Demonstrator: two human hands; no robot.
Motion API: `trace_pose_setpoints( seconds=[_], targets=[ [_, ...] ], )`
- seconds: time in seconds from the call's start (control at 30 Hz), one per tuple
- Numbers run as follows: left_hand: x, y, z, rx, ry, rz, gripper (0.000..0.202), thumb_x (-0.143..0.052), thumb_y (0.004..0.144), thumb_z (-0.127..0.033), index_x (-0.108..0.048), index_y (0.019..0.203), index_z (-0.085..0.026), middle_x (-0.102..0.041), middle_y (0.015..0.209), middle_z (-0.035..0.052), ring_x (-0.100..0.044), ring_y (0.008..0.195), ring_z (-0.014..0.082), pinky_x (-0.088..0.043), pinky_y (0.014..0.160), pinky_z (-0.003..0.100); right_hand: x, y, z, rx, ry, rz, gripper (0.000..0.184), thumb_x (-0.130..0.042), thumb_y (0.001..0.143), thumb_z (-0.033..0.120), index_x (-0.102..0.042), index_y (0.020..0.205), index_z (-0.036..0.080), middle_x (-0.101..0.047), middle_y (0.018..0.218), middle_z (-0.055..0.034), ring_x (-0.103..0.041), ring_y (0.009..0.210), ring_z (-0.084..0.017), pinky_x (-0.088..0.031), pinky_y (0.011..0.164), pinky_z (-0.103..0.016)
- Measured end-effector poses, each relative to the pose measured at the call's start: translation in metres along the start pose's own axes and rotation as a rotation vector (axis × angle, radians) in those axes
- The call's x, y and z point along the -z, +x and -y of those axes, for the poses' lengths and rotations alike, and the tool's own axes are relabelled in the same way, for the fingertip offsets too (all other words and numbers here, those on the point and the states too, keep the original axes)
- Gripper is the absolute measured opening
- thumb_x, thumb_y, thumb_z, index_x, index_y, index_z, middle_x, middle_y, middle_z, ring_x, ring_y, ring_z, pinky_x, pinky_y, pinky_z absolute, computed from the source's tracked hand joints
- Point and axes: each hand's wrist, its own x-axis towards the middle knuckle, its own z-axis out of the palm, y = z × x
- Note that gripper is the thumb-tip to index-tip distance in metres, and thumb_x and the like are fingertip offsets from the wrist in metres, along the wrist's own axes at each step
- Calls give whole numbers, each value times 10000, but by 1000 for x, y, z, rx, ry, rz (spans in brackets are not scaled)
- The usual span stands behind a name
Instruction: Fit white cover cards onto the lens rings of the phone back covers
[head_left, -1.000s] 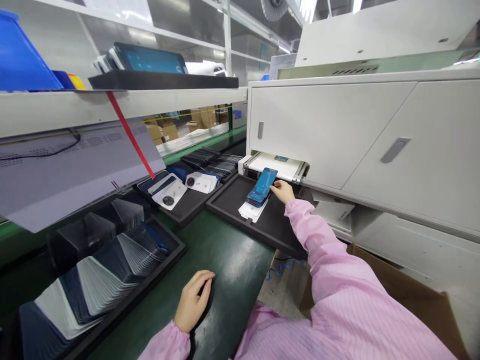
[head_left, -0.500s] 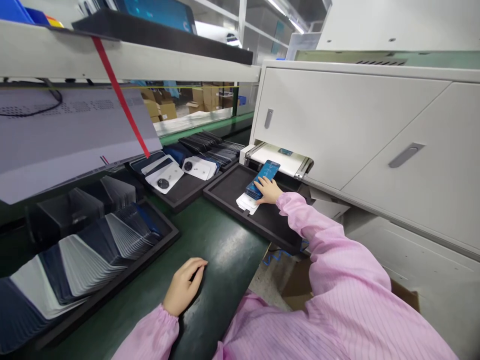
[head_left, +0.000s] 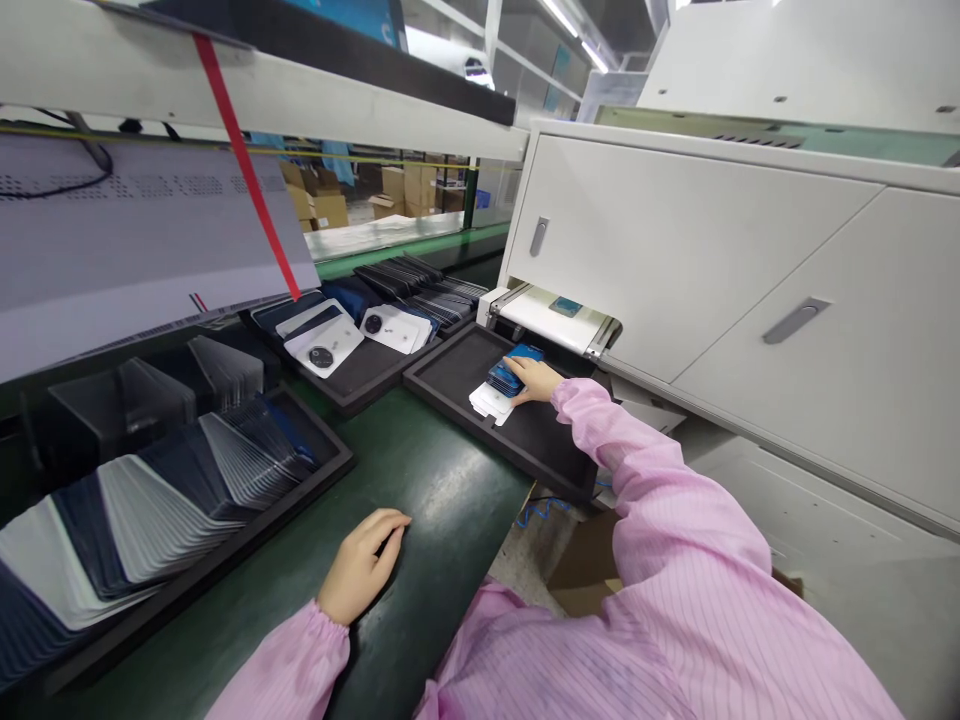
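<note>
My right hand (head_left: pixel 535 380) is over a small stack of blue phone-sized panels (head_left: pixel 504 380), with the fingers on top and the thumb at the near side. White phone-shaped sheets (head_left: pixel 491 402) stick out from under the near end of that stack. Both lie in a black tray (head_left: pixel 551 440) in front of the machine. My left hand (head_left: pixel 364 565) rests on the green tabletop (head_left: pixel 405 470), holding nothing, thumb apart from its loosely bent fingers. Another blue panel (head_left: pixel 566 306) sits on the white conveyor belt (head_left: pixel 551 322) at the machine's opening.
A second black tray (head_left: pixel 356 385) holds white phone back covers (head_left: pixel 326 340) and dark panels. To the left, a long tray (head_left: pixel 225 545) carries rows of slanted dark and pale panels. The white machine cabinet (head_left: pixel 675 240) borders the right, and a shelf (head_left: pixel 360 110) crosses above.
The blue panel that jutted past my right hand now lies closer over the stack. On the belt, the other panel has come further out. My left hand stays on the tabletop.
</note>
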Motion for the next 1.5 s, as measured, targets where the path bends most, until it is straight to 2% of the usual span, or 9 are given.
trace_pose_setpoints(
  seconds=[0.17, 0.43, 0.63, 0.83, 0.97, 1.07, 1.23, 1.33, 1.5],
  targets=[
    [-1, 0, 1, 5, 6, 8, 190, -485, 906, -226, -668, 957, -219, -689, 935, 53, -676, 869, 171, -538, 779, 266, 2, 9, -12, 68, 12, -13, 1016, -720, 638, 638, -345, 1425, 117, -462, 1403, -229, -490, 1244, -381, -445, 955, -459],
    [0, 0, 0, 72, -8, 19, 199, -481, 915, -251, -671, 960, -214, -689, 963, 62, -672, 891, 174, -547, 778, 269, 3, 23, -22, 217, 35, -59, 827, -671, 744, 514, -397, 1391, 77, -606, 1256, -214, -601, 1126, -323, -464, 950, -415],
    [-5, 3, 3, 152, 10, -13, 189, -504, 906, -279, -680, 936, -217, -696, 952, 50, -679, 887, 176, -540, 789, 278, -5, 33, -26, 330, 40, -112, 680, -514, 859, 439, -343, 1423, 100, -585, 1292, -196, -616, 1101, -288, -505, 871, -390],
    [-9, 21, 0, 231, 10, -2, 208, -490, 907, -304, -676, 951, -222, -691, 976, 48, -673, 899, 181, -546, 771, 287, -11, 48, -29, 453, 56, -122, 582, -481, 865, 402, -438, 1370, 115, -622, 1225, -184, -636, 1007, -266, -495, 868, -408],
    [-22, 84, -11, 138, -5, 59, 238, -486, 897, -300, -631, 1059, -202, -652, 1094, 78, -629, 1015, 202, -508, 906, 357, -8, 51, -34, 519, 73, -125, 591, -545, 825, 425, -494, 1329, 123, -619, 1227, -183, -621, 1022, -277, -470, 908, -432],
    [-47, 165, -10, 133, -14, 64, 321, -533, 864, -284, -580, 1167, -187, -597, 1217, 97, -585, 1112, 221, -481, 957, 373, -7, 48, -39, 544, 82, -138, 621, -574, 810, 455, -509, 1311, 94, -600, 1255, -200, -594, 1087, -292, -448, 946, -438],
    [-104, 291, 18, 206, 58, 12, 371, -516, 904, -297, -531, 1239, -139, -539, 1279, 168, -517, 1214, 255, -426, 1016, 418, -11, 41, -43, 542, 99, -176, 618, -587, 817, 470, -518, 1298, 88, -590, 1272, -204, -575, 1123, -287, -443, 953, -431],
    [-131, 321, 35, 221, 114, 53, 344, -560, 896, -333, -559, 1187, -150, -580, 1219, 111, -578, 1096, 242, -473, 934, 477, -16, 39, -47, 531, 126, -191, 669, -600, 803, 533, -514, 1305, 99, -571, 1305, -191, -555, 1159, -287, -436, 966, -418],
    [-148, 321, 51, 232, 147, 75, 344, -551, 902, -348, -558, 1195, -168, -565, 1245, 102, -566, 1105, 239, -468, 936, 480, -20, 41, -58, 528, 240, -136, 862, -662, 699, 647, -462, 1365, 136, -521, 1375, -172, -507, 1219, -319, -392, 1012, -442]
  ],
)
